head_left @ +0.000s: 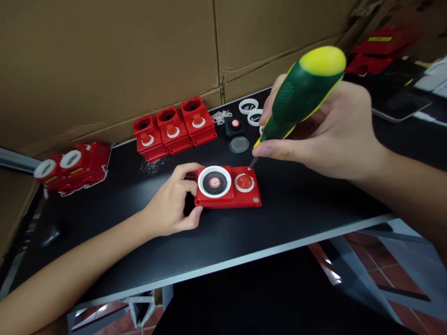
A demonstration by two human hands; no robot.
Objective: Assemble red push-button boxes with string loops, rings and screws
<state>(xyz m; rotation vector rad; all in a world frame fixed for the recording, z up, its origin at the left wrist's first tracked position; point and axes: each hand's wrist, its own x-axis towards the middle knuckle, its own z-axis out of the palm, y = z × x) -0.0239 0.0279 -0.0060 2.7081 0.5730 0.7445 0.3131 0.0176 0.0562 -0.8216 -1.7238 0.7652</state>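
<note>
My right hand (324, 125) is closed round a green and yellow screwdriver (303, 93), tilted with its tip down. The tip meets the far right corner of a red box (230, 203), at what looks like a screw. My left hand (178, 200) grips the left end of this box, thumb on the near side and fingers behind. On the box sit a white ring (200, 183) around a dark round insert (209, 186) and a red dome button (245, 180) with a white collar. A screw head (256, 200) shows at its near right corner.
Several red housings (171, 130) stand at the back, with other red housings (84, 170) at the left. Behind the box lie a black part (233, 125), a clear disc (239, 144) and white rings (248, 106) holding screws. A cardboard wall (139, 56) bounds the black table (223, 246).
</note>
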